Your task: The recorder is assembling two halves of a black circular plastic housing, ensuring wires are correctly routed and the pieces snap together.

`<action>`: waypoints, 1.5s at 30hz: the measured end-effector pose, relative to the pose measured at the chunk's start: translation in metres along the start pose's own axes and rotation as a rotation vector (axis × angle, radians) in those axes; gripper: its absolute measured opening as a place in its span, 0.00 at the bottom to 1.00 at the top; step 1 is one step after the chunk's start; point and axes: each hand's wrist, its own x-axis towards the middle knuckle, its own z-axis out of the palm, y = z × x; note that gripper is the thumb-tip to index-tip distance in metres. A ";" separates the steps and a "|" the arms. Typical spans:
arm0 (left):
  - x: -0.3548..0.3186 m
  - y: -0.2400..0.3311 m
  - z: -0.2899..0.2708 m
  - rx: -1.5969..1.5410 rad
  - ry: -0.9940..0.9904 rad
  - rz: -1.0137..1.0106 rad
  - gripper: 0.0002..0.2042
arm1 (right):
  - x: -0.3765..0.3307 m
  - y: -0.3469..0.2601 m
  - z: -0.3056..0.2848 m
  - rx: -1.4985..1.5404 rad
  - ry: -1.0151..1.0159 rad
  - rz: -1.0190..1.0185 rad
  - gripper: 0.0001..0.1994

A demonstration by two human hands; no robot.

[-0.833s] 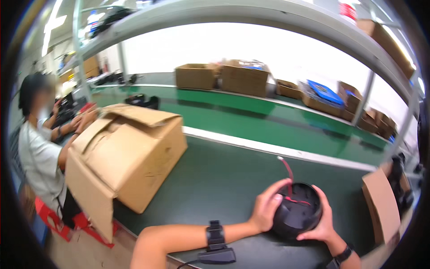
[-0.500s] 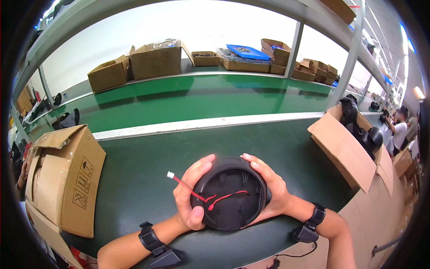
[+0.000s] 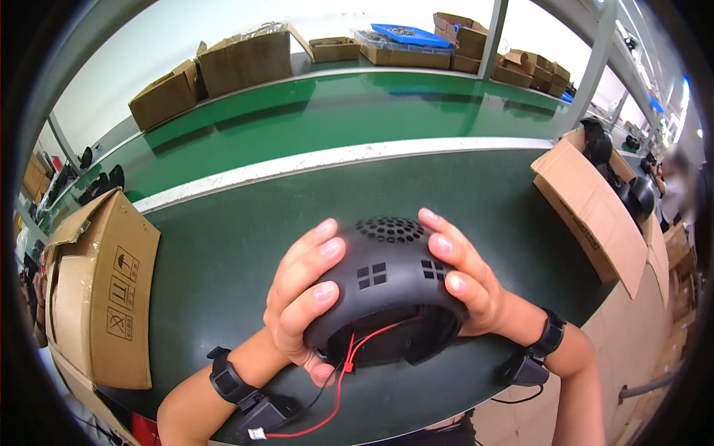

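Note:
A rounded black plastic housing (image 3: 398, 279) is gripped between both palms above the workbench. Its far top carries a patch of round holes, and small square vents mark its side. The large opening is tipped toward me. My left hand (image 3: 301, 297) is closed round its left side, thumb low by the rim; my right hand (image 3: 476, 290) clasps its right side. Red and black wires (image 3: 338, 398) trail from the opening past my left thumb to a small white connector (image 3: 256, 433). The dark interior is mostly hidden.
At left on the dark green bench (image 3: 223, 260) stands a taped cardboard box (image 3: 126, 297). An open carton (image 3: 587, 215) with black parts (image 3: 639, 197) tilts at the right. Behind a white ledge (image 3: 335, 157) runs a green strip with cartons and a blue tray (image 3: 409, 35). A co-worker (image 3: 673, 182) is far right.
Both hands have tilted the housing so its vented outer side shows and its opening faces me. The wires now hang down toward me. The head view has shifted downward.

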 end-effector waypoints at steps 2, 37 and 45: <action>0.001 -0.002 -0.007 0.143 -0.081 0.018 0.37 | -0.001 0.002 -0.002 -0.021 -0.059 0.094 0.47; 0.000 0.000 0.000 0.098 -0.083 -0.350 0.38 | 0.031 -0.022 -0.031 -0.046 -0.215 0.483 0.09; 0.003 0.001 0.001 0.123 -0.076 -0.314 0.37 | 0.025 -0.021 -0.025 0.143 -0.049 0.582 0.07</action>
